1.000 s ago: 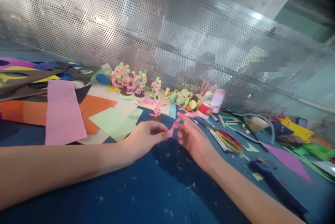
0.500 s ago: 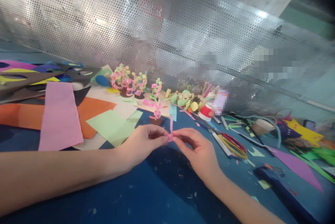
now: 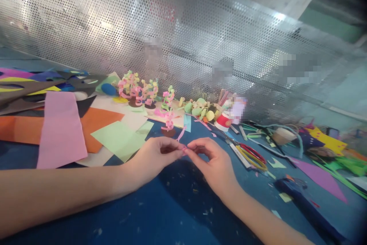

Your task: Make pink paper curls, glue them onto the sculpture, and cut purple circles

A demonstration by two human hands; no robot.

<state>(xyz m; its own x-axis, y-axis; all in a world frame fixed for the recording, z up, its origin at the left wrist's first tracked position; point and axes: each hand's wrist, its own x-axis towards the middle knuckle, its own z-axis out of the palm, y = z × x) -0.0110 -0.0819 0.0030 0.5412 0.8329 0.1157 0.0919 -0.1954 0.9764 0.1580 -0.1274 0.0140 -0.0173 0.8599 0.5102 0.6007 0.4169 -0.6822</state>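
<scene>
A narrow pink paper strip (image 3: 181, 134) rises from between my fingertips, its lower end pinched and mostly covered. My left hand (image 3: 159, 153) closes thumb and forefinger on it from the left. From the right, the thumb and forefinger of my right hand (image 3: 212, 159) meet at the same spot. Just beyond my hands stands a small pink curled-paper piece (image 3: 169, 120) on a brown round base (image 3: 168, 132). Farther back are several taller curled-paper pieces (image 3: 129, 87) in pink, green and yellow.
Scissors (image 3: 252, 157) with red and yellow handles lie to the right, near a dark blue tool (image 3: 295, 191). Sheets of pink felt-like material (image 3: 61, 130), orange and pale green (image 3: 119, 140) cover the left. A red-and-white bottle (image 3: 223, 122) stands before the perforated metal screen (image 3: 186, 38).
The pink strip's free end has swung from nearly upright to a slant. My fingertips have drawn closer together, covering more of the pinched part. The view has shifted slightly.
</scene>
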